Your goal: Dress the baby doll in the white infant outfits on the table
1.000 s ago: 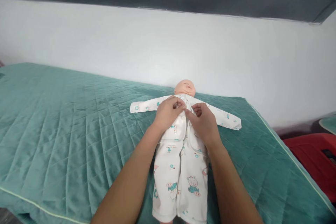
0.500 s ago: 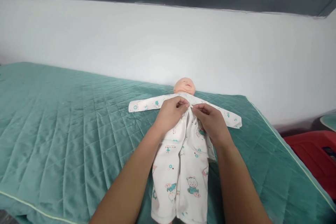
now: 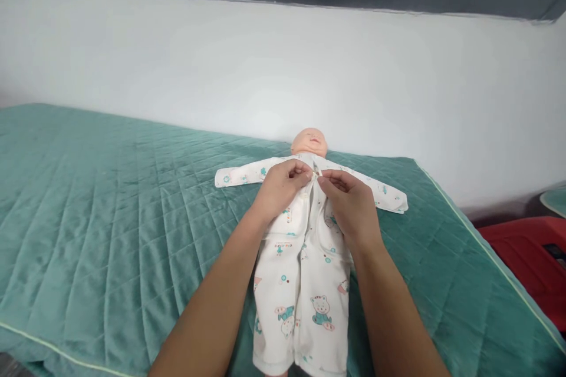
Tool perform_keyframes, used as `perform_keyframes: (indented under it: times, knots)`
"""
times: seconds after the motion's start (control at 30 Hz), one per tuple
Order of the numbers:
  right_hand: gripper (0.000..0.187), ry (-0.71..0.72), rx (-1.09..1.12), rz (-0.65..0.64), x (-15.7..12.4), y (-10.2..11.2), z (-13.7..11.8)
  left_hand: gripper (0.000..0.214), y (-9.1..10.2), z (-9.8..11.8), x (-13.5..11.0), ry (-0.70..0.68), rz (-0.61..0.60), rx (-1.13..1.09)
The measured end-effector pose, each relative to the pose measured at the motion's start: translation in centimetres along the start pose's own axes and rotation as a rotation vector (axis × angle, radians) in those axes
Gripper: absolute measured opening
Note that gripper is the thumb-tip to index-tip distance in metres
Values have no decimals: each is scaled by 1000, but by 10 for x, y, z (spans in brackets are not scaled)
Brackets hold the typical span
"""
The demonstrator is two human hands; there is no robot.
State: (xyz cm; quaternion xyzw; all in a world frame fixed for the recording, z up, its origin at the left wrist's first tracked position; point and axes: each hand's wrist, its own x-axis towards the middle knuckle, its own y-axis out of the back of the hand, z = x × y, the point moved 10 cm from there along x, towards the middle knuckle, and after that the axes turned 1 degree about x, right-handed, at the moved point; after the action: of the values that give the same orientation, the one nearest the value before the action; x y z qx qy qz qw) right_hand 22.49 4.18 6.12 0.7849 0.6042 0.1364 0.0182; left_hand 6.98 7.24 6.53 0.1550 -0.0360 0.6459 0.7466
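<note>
With our left hand [image 3: 283, 185] and our right hand [image 3: 349, 197], fingertips nearly meeting, we pinch the white, animal-printed cloth top [image 3: 292, 215] at its front opening. The peach-coloured, smooth-headed doll [image 3: 309, 141] wears it with matching white printed trousers [image 3: 322, 283], lying on a green quilted bedspread [image 3: 110, 218] by a white wall [image 3: 283, 65].

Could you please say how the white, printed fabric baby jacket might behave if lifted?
The white, printed fabric baby jacket should probably flop, as its front creases between the left hand and right hand. It may drag the pink, plastic-looking doll, whose head emerges from it.
</note>
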Motion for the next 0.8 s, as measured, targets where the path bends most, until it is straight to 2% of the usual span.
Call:
perform_keyframes:
  times: [0.17, 0.43, 0.8]
  knots:
    - [21, -11, -43, 15, -7, -2, -3, 11, 0, -4, 0, 5, -23, -82]
    - [22, 14, -57, -84, -5, -11, -3, 10, 0, -10, 1, 18, -10, -125]
    - [21, 76, -236, -109, -3, -16, -6, 6, -2, -3, -3, -20, -79, -54]
